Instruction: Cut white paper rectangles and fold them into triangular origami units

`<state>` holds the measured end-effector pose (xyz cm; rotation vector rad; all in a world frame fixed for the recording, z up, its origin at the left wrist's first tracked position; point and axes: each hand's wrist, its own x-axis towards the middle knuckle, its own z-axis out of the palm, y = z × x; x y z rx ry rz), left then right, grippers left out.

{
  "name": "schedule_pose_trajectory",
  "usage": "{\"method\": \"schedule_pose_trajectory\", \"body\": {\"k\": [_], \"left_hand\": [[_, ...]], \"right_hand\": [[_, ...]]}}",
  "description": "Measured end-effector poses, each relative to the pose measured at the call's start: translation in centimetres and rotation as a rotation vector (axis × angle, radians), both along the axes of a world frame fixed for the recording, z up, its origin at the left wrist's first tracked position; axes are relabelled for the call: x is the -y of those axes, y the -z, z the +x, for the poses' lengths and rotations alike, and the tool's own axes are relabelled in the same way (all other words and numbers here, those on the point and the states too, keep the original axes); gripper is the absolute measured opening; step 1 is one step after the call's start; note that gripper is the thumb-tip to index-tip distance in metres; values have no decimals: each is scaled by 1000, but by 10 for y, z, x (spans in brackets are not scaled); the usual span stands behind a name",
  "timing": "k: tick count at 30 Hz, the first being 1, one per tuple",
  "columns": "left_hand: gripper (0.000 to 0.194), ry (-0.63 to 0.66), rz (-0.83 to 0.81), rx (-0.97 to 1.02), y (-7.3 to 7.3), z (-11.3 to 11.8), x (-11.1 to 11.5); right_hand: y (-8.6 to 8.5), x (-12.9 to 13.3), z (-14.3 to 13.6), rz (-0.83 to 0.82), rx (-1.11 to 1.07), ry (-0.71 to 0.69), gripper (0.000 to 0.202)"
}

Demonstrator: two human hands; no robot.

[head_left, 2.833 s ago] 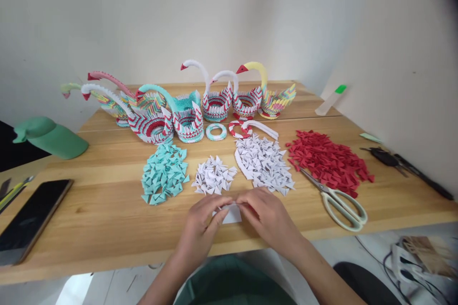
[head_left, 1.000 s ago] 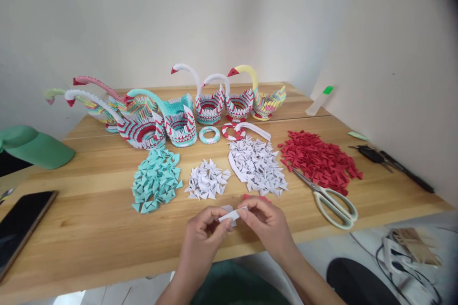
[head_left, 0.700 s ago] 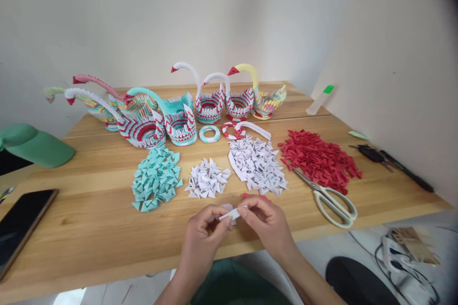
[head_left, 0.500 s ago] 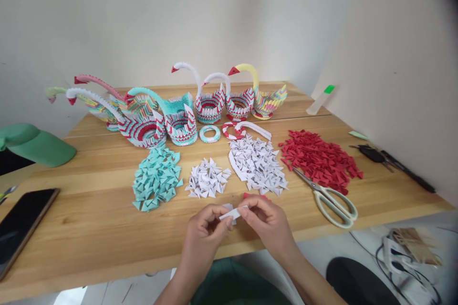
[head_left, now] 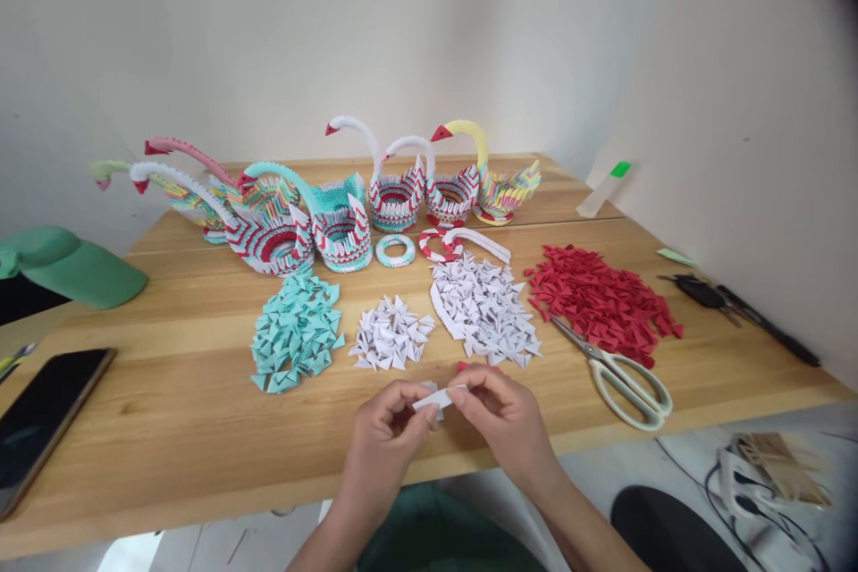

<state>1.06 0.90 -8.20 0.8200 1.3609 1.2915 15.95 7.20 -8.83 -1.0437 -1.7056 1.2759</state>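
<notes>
A small folded strip of white paper point(head_left: 434, 399) is pinched between my two hands above the table's front edge. My left hand point(head_left: 389, 429) grips its left end, thumb in front. On the other end, my right hand point(head_left: 504, 416) presses thumb and forefinger together. Behind my right fingers, a bit of red paper point(head_left: 469, 366) shows, mostly hidden. Just beyond my hands lie a small pile of white folded paper triangles point(head_left: 391, 335) and a larger white pile point(head_left: 492, 313). Teal triangles point(head_left: 296, 335) are heaped to the left, red triangles point(head_left: 600, 299) to the right.
Scissors point(head_left: 623, 384) lie at the right by the red pile. Several paper swans point(head_left: 395, 201) stand at the back, with paper rings point(head_left: 395, 251) before them. A phone point(head_left: 50, 420) lies left, near a green cap point(head_left: 77, 266). Car keys point(head_left: 701, 290) and a pen point(head_left: 768, 326) rest far right.
The whole view has shifted very slightly. Both hands keep the same pinch on the white paper strip, with almost no movement.
</notes>
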Motion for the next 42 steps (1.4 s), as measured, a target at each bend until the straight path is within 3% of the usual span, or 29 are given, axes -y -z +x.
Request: {"method": "schedule_pose_trajectory", "body": {"k": [10,13,15,19,30,36,42], "left_hand": [[26,69,-45,-44,-5,-1,-2],[26,59,-29,-58,-3,-2,-1],[25,38,-15,-48,-3,-2,-1],[24,16,24,-25,-6,-2,-3],[36,20,-29,22,5,-5,0],[40,-16,-1,64,6,-7,2],[37,-138,51,308,8,-11,-2]], "right_hand": [[-7,-1,-4,61,6,-36,15],[-5,0,-5,-46,-53,-21,11],[-4,0,-7,-161,-117,-26,20],[-4,0,-12,-263,-148,-144,22],[-8,-3,-11,-203,-51,-84,31],[-13,-4,-7,-162,-1,-140,36],[-16,0,-7,-113,105,-187,35]]}}
